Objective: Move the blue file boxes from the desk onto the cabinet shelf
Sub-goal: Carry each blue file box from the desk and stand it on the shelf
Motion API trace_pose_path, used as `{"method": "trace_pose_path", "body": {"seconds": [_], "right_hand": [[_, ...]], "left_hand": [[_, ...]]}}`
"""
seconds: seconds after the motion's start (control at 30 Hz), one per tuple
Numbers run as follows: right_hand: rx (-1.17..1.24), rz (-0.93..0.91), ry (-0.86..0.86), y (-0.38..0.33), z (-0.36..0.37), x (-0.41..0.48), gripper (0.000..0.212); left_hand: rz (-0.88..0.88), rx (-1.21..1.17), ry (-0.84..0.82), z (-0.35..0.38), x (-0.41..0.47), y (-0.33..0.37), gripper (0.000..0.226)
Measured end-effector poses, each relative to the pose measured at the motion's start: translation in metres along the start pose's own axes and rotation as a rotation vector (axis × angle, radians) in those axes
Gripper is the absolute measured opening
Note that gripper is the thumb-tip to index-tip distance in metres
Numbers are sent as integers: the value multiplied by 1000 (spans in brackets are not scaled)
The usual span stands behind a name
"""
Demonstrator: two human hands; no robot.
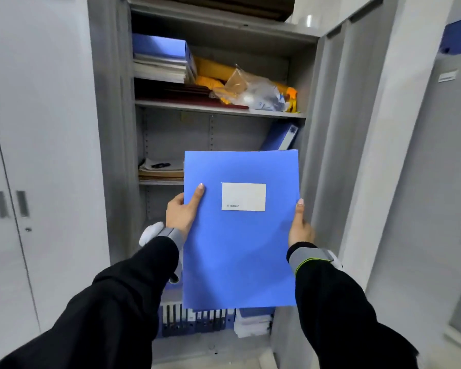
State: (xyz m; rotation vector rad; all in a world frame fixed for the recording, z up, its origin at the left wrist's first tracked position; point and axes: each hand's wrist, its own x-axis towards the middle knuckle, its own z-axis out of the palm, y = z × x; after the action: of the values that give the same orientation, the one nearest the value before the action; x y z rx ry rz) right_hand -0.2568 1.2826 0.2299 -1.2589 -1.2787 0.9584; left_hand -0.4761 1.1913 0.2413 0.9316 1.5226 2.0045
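I hold a blue file box [240,243] flat side toward me, its white label facing up, in front of the open grey cabinet [109,129]. My left hand [181,213] grips its left edge and my right hand [300,227] grips its right edge. The box hides most of the middle shelf [160,182]. Another blue file box [280,137] leans against the right wall of that shelf, just above the held one.
The upper shelf [218,109] carries a blue box on stacked papers, dark red folders, yellow items and a plastic bag. Papers lie at the middle shelf's left. A row of blue binders [194,319] stands at the bottom. The cabinet door [351,123] is open at the right.
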Motion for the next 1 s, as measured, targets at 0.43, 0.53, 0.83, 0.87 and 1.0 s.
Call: {"method": "trace_pose_path", "body": {"seconds": [0.43,0.53,0.83,0.87,1.0], "right_hand": [[275,-74,143,-42,138,237,75],[312,-116,163,-48,158,290,75],[407,-248,143,-54,237,460,72],[409,-275,132,-54,251,481,72],[488,-307,144,-49,281,508,77]], "left_hand": [[290,49,-54,104,277,16,45],[315,28,-37,128,321,9,42],[436,29,107,193,450,-36,40],[453,24,139,199,466,-38,37],[437,84,150,195,500,-46,36]]}}
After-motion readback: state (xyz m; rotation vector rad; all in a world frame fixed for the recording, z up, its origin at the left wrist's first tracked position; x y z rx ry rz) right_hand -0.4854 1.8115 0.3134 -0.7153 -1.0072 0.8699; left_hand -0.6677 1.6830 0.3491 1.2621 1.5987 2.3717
